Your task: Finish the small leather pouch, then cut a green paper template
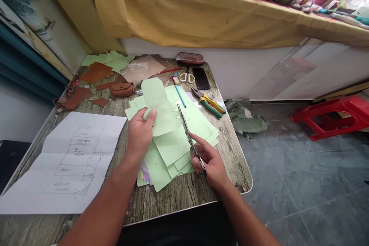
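Note:
Between thumb and fingers, my left hand [141,128] pinches a pale green paper cutout [160,107] with a rounded top and small notches along its right edge. My right hand [209,159] grips a pair of scissors [188,134], whose blades point up and away, close to the cutout's notched side. Whether the blades touch the paper I cannot tell. Beneath both hands lies a loose pile of green paper sheets [170,150], with a bit of purple and yellow paper showing at its lower left.
A white sheet with a pencil drawing [77,161] lies at left. Beyond the pile are pliers [209,102], a blue pen [180,96], white-handled scissors [187,77], a phone [201,78], a small brown leather pouch [122,88] and leather scraps [77,98]. A red stool [331,115] stands on the floor at right.

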The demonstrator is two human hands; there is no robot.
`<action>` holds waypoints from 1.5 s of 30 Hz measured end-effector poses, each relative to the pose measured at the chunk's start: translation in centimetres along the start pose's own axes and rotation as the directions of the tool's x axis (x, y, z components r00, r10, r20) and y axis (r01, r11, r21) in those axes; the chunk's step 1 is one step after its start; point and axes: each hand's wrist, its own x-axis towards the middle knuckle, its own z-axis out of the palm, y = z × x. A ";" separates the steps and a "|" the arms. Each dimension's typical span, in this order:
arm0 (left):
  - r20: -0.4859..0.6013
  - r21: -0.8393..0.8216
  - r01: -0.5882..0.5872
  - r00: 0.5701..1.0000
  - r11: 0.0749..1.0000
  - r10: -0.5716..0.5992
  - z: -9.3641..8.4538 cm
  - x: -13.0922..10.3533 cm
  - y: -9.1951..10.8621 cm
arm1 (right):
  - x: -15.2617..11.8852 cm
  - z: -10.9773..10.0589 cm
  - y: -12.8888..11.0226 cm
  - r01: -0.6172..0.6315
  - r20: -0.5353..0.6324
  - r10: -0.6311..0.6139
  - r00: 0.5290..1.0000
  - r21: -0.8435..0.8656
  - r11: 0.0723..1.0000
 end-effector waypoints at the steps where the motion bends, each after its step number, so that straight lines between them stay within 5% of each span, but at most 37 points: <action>1: 0.001 -0.003 0.001 1.000 1.000 -0.001 0.0 0.0 0.0 | 0.0 0.0 0.0 -0.002 -0.001 0.002 1.000 -0.001 1.000; 45: -0.020 -0.005 0.004 1.000 1.000 -0.004 -0.1 0.2 0.3 | -0.1 0.1 -0.2 -0.050 -0.030 0.049 0.998 -0.044 0.998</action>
